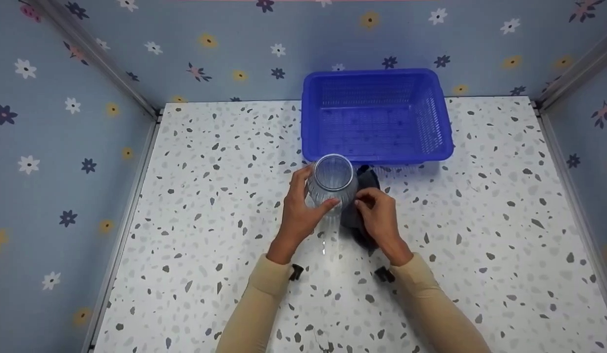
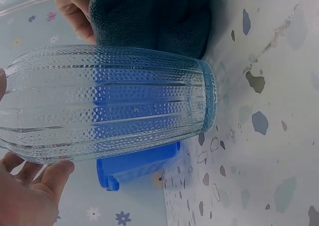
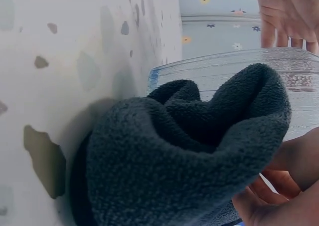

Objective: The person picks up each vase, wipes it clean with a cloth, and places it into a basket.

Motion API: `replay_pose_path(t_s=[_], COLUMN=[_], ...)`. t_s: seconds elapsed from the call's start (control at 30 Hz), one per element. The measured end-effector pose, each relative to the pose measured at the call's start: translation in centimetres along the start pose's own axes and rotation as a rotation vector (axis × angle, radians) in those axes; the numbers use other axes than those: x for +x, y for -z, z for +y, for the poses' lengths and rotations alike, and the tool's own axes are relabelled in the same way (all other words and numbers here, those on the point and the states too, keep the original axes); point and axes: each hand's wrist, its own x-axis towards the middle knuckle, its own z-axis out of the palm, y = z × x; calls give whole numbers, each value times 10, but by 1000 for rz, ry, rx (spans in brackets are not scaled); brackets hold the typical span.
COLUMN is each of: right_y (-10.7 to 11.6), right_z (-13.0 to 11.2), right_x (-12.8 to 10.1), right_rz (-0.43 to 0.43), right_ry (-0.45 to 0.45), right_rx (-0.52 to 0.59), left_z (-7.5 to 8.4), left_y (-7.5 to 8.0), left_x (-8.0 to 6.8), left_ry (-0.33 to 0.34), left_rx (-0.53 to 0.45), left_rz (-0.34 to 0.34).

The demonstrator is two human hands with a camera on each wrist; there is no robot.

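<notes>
A clear ribbed glass vase (image 1: 346, 194) stands upright in the middle of the table, its round mouth facing up. My left hand (image 1: 299, 212) holds it from the left, thumb on the near side and fingers round the far side. In the left wrist view the glass vase (image 2: 124, 106) has its base close to the table; whether it touches cannot be told. My right hand (image 1: 380, 218) pinches a dark grey-blue towel (image 1: 351, 216) just right of the vase. The towel (image 3: 184, 151) is bunched in loose folds in the right wrist view and hangs down to the table.
A blue plastic basket (image 1: 377, 158) with slotted walls stands just behind the vase, by the back wall. The white speckled table (image 1: 210, 196) is bounded by flowered panels (image 1: 225, 54) at the back and sides. Small black clips (image 1: 296, 272) sit at both wrists.
</notes>
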Motion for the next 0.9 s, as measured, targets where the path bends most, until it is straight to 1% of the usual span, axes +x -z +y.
replay_pose_path(t_s=[0.2,0.37,0.47,0.6,0.73,0.9], right_y=[10,19,22,25,26,28], right_z=[-17,-35,-46,-55,-59,-63], right_x=[0,3,5,7,9,11], right_rz=[35,83,99,95,86,59], right_ry=[15,90,139,177,189,176], right_rx=[64,100,95,72,48,22], left_z=[0,0,0,-1,-1,-1], left_y=[0,1,1,0,0,0], left_x=[-1,0,1,1,0,0], left_ry=[-5,-13,-18,-37,-51,-40], left_rx=[-9,-9,-6,6,16,7], left_rz=[-6,-7,-9,-6,-1,-1])
